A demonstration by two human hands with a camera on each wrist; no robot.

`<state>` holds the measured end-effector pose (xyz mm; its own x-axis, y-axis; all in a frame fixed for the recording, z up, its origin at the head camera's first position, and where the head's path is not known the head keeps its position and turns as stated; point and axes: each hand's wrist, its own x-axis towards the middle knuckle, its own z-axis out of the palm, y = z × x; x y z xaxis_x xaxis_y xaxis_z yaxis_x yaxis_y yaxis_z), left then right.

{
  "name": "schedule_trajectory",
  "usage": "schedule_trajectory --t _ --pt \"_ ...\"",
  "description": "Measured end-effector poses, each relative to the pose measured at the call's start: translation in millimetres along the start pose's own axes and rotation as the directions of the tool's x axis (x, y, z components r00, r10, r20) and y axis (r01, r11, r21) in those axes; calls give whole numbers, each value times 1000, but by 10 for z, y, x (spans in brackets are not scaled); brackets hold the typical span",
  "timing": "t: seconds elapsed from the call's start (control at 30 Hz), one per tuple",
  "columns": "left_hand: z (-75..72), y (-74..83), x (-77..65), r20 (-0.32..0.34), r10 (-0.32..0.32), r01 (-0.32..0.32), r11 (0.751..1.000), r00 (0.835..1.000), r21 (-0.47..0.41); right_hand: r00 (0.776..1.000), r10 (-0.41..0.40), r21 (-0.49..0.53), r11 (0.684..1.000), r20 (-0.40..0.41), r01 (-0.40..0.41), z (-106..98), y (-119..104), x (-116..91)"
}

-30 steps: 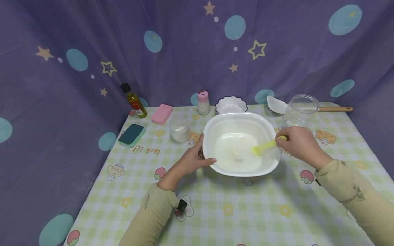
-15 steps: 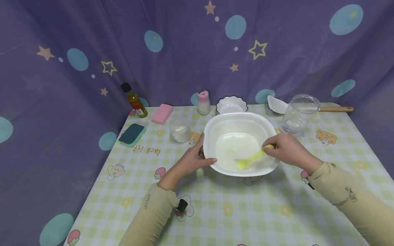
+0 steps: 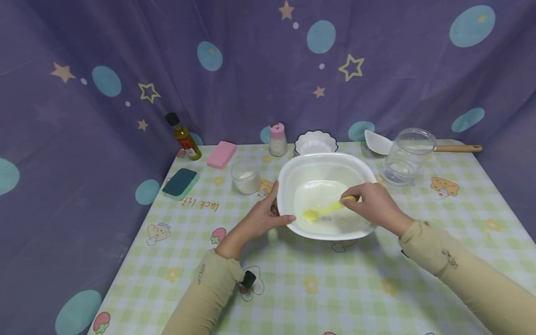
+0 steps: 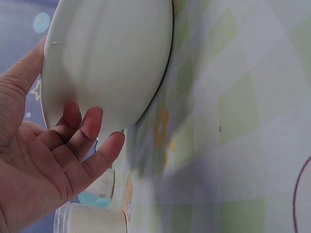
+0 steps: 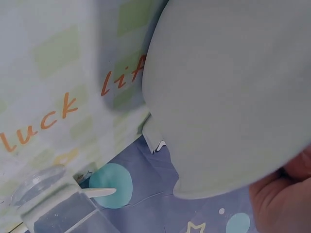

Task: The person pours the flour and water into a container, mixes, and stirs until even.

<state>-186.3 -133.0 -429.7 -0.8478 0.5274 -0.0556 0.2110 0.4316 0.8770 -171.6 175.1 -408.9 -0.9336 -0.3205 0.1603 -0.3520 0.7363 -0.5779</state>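
Observation:
A white basin (image 3: 284,195) with milky-looking liquid (image 3: 305,193) in it stands mid-table in the head view. My left hand (image 3: 264,216) holds its left side, thumb at the rim. In the left wrist view, the curled fingers (image 4: 92,127) of that hand lie at the basin's outer wall (image 4: 112,63). My right hand (image 3: 374,202) pinches the handle of a yellow spoon (image 3: 328,210) over the basin. The spoon's bowl end dips into the liquid, towards the left. From the right wrist, the basin's wall (image 5: 233,97) hides the spoon and most of the hand (image 5: 284,199).
Left of the basin are a jar of white powder (image 3: 246,179), a green sponge (image 3: 181,183), a pink sponge (image 3: 222,154) and an oil bottle (image 3: 184,138). Behind it stand a pink-topped shaker (image 3: 278,140) and a scalloped dish (image 3: 316,142). A glass jar (image 3: 406,160) and spatula (image 3: 458,148) are back right.
My right hand has moved left with the spoon, whose tip swept from the basin's right side towards the front and then left. The left hand has kept its place on the basin.

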Motion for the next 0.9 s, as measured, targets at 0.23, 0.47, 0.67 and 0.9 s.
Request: schedule_trajectory --t 0.23,0.47,0.67,0.9 --pt "3 -57 21 -5 7 -7 1000 1000 -14 998 46 -36 998 -52 -48 16 -8 79" --pt "2 -47 16 -10 -1 1 1000 1000 -2 990 30 -104 994 -141 -45 -18 67 138" --pt "8 -54 14 -8 4 -4 1000 1000 -17 989 79 -129 987 -126 -95 -143 121 113" --pt "4 -57 13 -5 5 -5 1000 1000 -29 991 101 -126 986 -84 -111 -335 149 23"
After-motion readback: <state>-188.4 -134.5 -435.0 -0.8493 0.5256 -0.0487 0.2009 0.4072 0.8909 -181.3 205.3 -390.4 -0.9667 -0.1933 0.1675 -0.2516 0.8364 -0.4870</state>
